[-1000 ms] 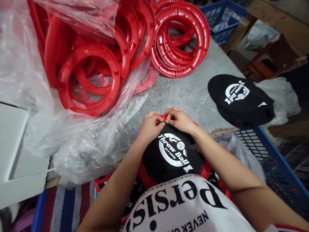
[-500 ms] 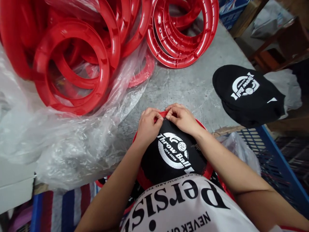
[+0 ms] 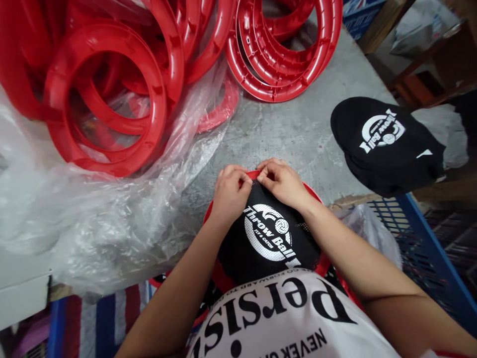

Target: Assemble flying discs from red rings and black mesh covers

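Holding red rings (image 3: pixel 158 102), a plastic bag (image 3: pixel 122 214) lies near fingers (image 3: pixel 267 183) pinching black fabric (image 3: pixel 236 243) at a hoop (image 3: pixel 254 174).

My left hand (image 3: pixel 231 194) and right hand (image 3: pixel 281 181) meet at the far rim of the red hoop (image 3: pixel 254 174). From there, my widest way out runs between 1 and 2 o'clock, over bare grey bench (image 3: pixel 313 134). A stack of red rings (image 3: pixel 274 94) bounds that lane near 12, and black cloths (image 3: pixel 391 164) bound it between 2 and 3. Around 10, a heap of loose rings (image 3: pixel 158 107) blocks me; crumpled plastic wrap (image 3: pixel 122 223) bulges toward 9. Between 3 and 4 sits a blue crate (image 3: pixel 428 238). At 6, my shirt (image 3: pixel 276 308) leaves little room.
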`<act>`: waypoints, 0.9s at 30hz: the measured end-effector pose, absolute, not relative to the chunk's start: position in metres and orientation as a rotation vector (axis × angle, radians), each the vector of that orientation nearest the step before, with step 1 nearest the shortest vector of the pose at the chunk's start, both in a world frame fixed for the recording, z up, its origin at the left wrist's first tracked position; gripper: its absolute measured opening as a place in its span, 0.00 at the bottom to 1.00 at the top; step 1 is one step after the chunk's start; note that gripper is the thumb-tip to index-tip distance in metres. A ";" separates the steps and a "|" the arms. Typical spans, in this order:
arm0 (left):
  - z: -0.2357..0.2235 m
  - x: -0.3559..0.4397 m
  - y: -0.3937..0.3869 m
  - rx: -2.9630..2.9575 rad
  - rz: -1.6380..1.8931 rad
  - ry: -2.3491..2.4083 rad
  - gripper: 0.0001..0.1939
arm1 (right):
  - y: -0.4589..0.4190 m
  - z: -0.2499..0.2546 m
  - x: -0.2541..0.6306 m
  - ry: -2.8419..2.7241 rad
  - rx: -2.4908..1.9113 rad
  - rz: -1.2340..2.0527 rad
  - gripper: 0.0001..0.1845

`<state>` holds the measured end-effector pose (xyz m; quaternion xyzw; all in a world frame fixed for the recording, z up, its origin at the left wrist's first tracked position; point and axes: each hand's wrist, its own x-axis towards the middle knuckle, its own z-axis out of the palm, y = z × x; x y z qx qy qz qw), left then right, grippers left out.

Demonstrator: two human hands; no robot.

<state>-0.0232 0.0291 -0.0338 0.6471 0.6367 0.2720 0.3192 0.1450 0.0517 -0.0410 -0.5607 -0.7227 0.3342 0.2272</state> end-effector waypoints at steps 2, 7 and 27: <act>-0.034 -0.023 0.029 1.702 0.711 1.673 0.07 | 0.052 -0.041 0.145 -1.993 -1.547 0.917 0.07; -0.037 -0.021 0.030 1.730 0.711 1.702 0.08 | 0.051 -0.043 0.144 -1.988 -1.540 0.887 0.08; -0.044 -0.023 0.031 1.871 0.672 1.657 0.09 | 0.056 -0.055 0.150 -2.075 -1.464 0.844 0.08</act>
